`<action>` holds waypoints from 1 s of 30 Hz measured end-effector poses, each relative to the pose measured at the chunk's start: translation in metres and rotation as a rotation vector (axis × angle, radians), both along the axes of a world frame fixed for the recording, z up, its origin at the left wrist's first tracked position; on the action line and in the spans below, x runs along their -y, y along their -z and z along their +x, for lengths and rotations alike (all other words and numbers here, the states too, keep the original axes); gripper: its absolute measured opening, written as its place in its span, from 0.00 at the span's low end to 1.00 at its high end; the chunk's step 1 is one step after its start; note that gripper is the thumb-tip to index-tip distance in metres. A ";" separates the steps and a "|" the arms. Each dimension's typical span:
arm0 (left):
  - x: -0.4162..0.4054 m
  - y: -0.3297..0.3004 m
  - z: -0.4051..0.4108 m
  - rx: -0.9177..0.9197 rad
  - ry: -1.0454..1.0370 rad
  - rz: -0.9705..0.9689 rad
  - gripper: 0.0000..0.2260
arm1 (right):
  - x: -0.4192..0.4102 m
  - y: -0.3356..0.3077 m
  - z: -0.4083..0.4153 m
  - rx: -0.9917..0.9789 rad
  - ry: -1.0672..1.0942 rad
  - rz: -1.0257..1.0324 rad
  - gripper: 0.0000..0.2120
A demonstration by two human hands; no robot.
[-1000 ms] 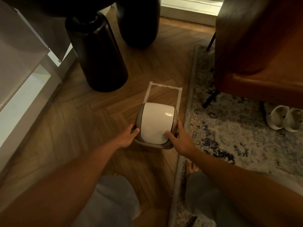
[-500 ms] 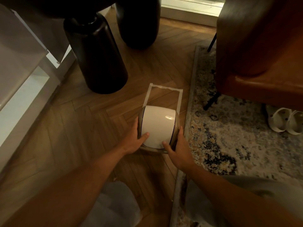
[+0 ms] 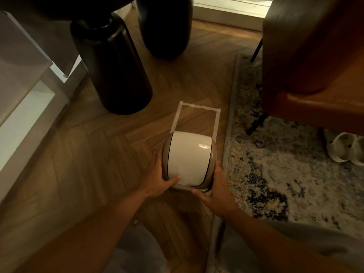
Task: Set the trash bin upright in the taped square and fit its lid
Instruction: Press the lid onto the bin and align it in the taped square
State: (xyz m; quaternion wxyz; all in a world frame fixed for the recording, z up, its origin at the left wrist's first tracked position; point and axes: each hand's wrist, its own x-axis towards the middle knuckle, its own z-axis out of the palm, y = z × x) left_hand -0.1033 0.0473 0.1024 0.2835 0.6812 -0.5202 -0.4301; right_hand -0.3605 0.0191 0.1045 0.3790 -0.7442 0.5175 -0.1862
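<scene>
The trash bin stands upright on the wooden floor, seen from above, so only its lid (image 3: 189, 156) shows: a white swing flap in a beige frame. It covers the near part of the taped square (image 3: 199, 107), whose far side and two side strips remain visible. My left hand (image 3: 159, 180) grips the lid's left near edge, thumb resting on the white flap. My right hand (image 3: 214, 194) holds the lid's right near corner, fingers wrapped along the beige frame. The bin's body is hidden under the lid.
A tall black vase (image 3: 112, 69) stands left of the square, a second dark one (image 3: 163, 26) behind. A patterned rug (image 3: 275, 164) borders the square on the right, with a brown chair (image 3: 315, 66) and white slippers (image 3: 346, 148) on it. A white shelf (image 3: 23, 91) lies far left.
My hands slid toward the lid's near edge and closed more firmly on it. My left thumb now lies on the white flap. The bin has stayed in about the same spot.
</scene>
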 end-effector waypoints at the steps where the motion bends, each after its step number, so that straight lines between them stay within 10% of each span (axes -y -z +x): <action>1: -0.001 0.003 -0.001 -0.014 -0.015 -0.008 0.55 | 0.001 0.004 0.001 0.009 0.013 0.000 0.60; 30: 0.034 0.033 -0.015 -0.031 -0.254 -0.061 0.50 | 0.047 0.034 0.017 0.302 0.220 0.174 0.56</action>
